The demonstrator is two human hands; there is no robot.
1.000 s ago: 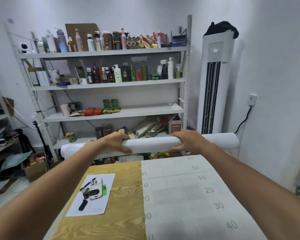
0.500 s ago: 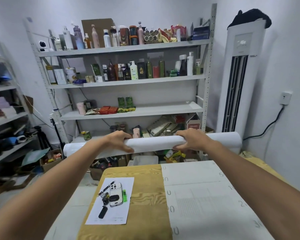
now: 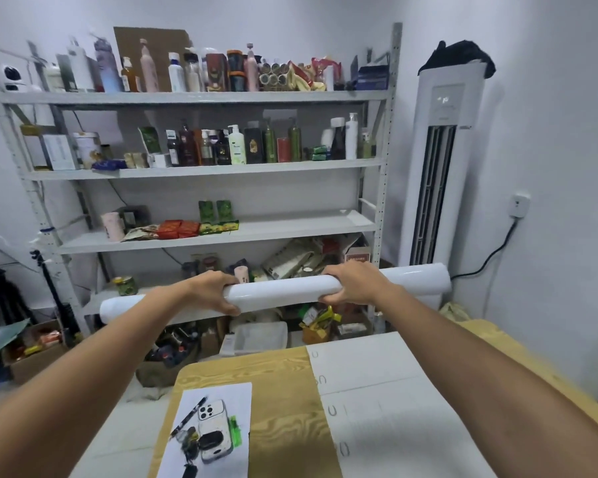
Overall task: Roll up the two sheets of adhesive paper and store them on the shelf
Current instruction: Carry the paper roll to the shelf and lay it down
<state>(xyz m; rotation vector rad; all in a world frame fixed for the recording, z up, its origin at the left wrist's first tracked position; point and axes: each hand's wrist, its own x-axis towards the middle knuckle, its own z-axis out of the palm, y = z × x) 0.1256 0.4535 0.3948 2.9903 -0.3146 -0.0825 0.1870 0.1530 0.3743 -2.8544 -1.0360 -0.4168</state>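
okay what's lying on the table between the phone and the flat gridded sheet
Only bare wooden tabletop separates the phone from the flat gridded sheet, seen in the head view.

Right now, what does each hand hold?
Left hand: closed on the long white rolled adhesive paper.
Right hand: closed on the same roll.

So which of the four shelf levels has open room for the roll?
The third level down: its right half is bare, with packets only at the left. The other three are crowded with bottles or boxes. Both hands hold the roll.
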